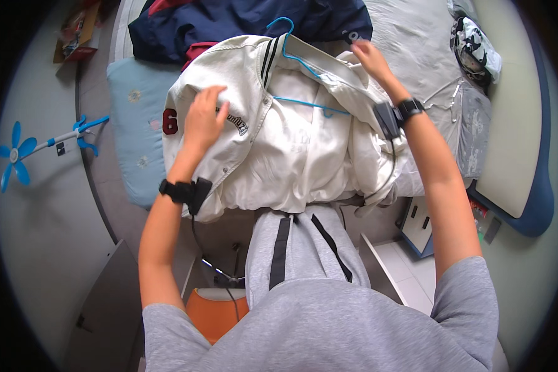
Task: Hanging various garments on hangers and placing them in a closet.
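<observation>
A white varsity jacket (pixel 297 158) lies spread before me with its front parted. Its ribbed collar has dark stripes, and a dark red number patch (pixel 169 122) marks one sleeve. Inside the jacket rests a blue clothes hanger (pixel 311 103), its hook (pixel 281 21) sticking out past the collar. My left hand (pixel 203 116) is over the left front panel, thumb and fingers apart, holding nothing; contact with the cloth is unclear. Beside the right shoulder of the jacket is my right hand (pixel 371 60), slightly blurred. Whether its fingertips pinch any fabric cannot be made out.
Behind the jacket lies a navy and red garment (pixel 242 23) on the bed (pixel 409 37). A light blue cushion (pixel 137 139) is at the left, near a blue-bladed fan (pixel 14 156). Bagged items (pixel 475 51) lie at the right. Cables hang from both wrist devices.
</observation>
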`<state>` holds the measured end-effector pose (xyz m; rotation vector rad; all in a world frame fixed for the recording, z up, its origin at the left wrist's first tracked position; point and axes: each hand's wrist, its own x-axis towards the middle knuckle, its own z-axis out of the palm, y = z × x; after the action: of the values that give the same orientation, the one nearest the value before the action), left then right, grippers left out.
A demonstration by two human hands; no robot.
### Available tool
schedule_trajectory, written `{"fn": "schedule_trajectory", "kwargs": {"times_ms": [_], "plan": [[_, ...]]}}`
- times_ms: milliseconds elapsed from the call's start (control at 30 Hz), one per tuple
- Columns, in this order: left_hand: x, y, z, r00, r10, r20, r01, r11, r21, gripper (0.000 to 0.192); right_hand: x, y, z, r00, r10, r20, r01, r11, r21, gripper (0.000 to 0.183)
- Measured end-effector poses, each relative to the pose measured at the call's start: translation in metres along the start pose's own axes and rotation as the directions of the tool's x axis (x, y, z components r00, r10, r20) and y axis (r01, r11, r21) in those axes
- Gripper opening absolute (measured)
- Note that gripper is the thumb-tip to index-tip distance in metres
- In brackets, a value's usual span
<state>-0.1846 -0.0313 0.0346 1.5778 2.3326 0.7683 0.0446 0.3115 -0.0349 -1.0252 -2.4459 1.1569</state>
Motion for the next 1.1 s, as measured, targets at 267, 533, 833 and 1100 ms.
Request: {"fn": "schedule_trajectory", "kwargs": {"times_ms": [267,533,833,1100], "plan": [[0.074,-0.056,0.052,0.993,0.091,0.082,-0.111,0.949,0.295,0.063,-0.133,0.024,-0.012,0.749,0.573,0.332,-0.369,0.777,-0.51,0.056],[0.105,-0.052,0.084,0.926,-0.101,0.364,-0.056,0.916,0.397,0.032,-0.116,-0.049,-0.086,0.947,0.222,-0.233,-0.308,0.836,-0.454,0.034],[0.113,-0.042,0.026,0.973,-0.101,0.208,0.084,0.993,0.087,0.028,-0.228,-0.166,0.021,0.759,-0.014,0.651,0.039,0.999,-0.024,0.024],[0.086,-0.03,-0.006,0.988,0.13,-0.086,-0.116,0.982,0.15,0.03,-0.201,-0.13,0.067,0.977,0.024,0.21,-0.033,0.999,0.038,0.014]]}}
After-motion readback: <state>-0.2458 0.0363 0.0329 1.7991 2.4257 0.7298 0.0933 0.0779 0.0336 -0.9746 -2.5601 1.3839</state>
